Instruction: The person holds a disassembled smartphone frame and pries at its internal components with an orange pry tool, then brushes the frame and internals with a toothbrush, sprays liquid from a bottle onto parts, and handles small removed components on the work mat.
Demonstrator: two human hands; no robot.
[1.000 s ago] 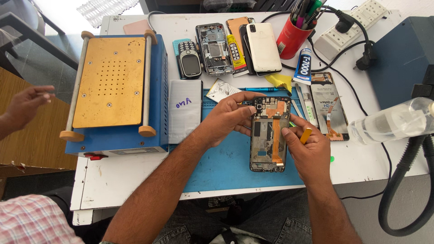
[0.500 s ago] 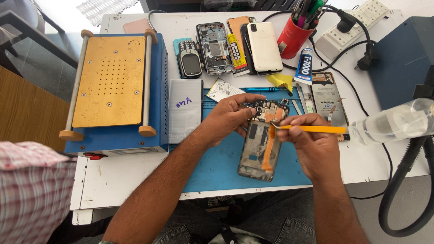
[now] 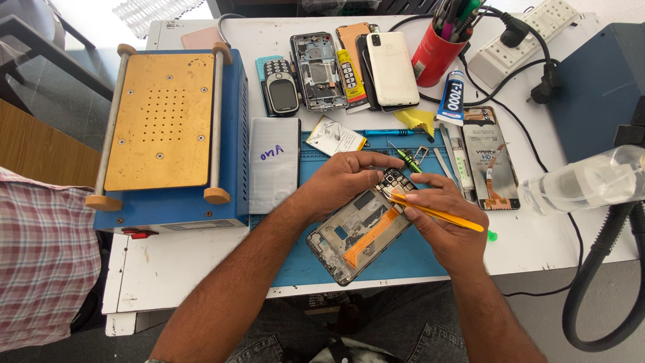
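Observation:
An opened phone frame with an orange ribbon cable lies tilted on the blue work mat. My left hand grips its upper end near the camera cluster. My right hand holds a thin orange pry tool, whose tip touches the phone's top edge beside my left fingers. Both forearms reach in from the bottom of the view.
A blue machine with a brass plate stands at left. Several phones and parts, a red pen cup, a glue tube, a power strip and a clear bottle surround the mat. Another person's checked sleeve is at far left.
The phone frame has turned from upright to a diagonal tilt. My right hand brought the orange pry tool to its top edge. The other person's hand withdrew; only their sleeve shows.

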